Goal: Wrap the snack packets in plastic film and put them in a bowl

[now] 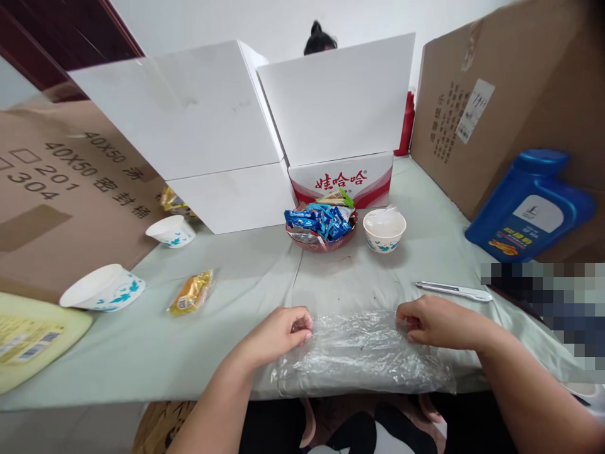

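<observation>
A clear, crinkled plastic bag [359,356] lies flat on the table near its front edge. My left hand [286,328] has its fingers curled and pinched at the bag's upper left corner. At the upper right corner, my right hand [425,321] grips the bag the same way, fingers bent inward. Just beyond my right hand rests a white utility knife [454,291]. Further back stand a bowl of blue-wrapped snack packets [321,221] and a white paper bowl [384,232] with clear film in it.
On the left are a yellow packaged snack [191,293], two tilted paper bowls [106,289] and a pale yellow jug [38,340]. A blue bottle [529,205] leans at the right by a cardboard box [501,101]. White boxes [189,113] wall the back; a person's hair [320,41] shows behind.
</observation>
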Tool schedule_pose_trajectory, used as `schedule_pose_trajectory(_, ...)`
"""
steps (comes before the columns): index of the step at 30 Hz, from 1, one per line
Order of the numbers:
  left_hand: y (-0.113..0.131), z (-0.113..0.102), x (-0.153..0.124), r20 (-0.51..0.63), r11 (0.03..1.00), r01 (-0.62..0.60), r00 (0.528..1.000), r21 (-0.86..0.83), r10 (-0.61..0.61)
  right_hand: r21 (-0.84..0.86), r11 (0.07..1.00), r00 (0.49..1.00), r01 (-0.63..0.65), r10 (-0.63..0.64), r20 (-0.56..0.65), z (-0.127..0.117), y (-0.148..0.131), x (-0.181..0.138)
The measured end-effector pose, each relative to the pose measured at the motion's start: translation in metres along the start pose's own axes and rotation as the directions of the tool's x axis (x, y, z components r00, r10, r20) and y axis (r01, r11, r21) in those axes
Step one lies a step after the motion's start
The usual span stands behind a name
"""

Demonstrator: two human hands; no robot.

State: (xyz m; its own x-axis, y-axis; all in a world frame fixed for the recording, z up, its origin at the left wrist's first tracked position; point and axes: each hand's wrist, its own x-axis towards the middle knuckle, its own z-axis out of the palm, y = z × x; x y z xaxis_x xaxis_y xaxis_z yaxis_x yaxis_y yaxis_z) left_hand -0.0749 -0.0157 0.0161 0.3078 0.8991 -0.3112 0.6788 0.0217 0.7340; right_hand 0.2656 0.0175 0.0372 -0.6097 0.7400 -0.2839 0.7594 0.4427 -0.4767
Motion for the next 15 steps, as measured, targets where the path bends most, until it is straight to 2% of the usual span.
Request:
schedule_pose_trajectory(2,-0.001,0.001,0.0,-0.005,1.0,0.006,1.0,0.019,-0.006,-0.064,0.998,1.0,-0.006,0.006,0.001,0.001,-0.002,-0.002)
schedule_pose_trajectory(6,0.001,0.001,-0.002,-0.019,0.994,0.044,0.999,0.098,-0.043,-0.06,0.998,0.999,-0.032,0.032,0.006,0.002,-0.004,-0.003)
schedule_pose_trajectory(12,0.003,-0.005,-0.007,-0.18,0.965,0.089,0.983,0.247,-0.044,-0.179,0.983,0.996,-0.029,0.014,-0.083,0.01,-0.002,0.005)
schedule_pose_trajectory(15,0.002,-0.008,-0.008,-0.174,0.947,0.123,0.982,0.297,-0.073,-0.235,0.97,0.994,-0.063,0.039,-0.106,0.013,-0.004,0.01)
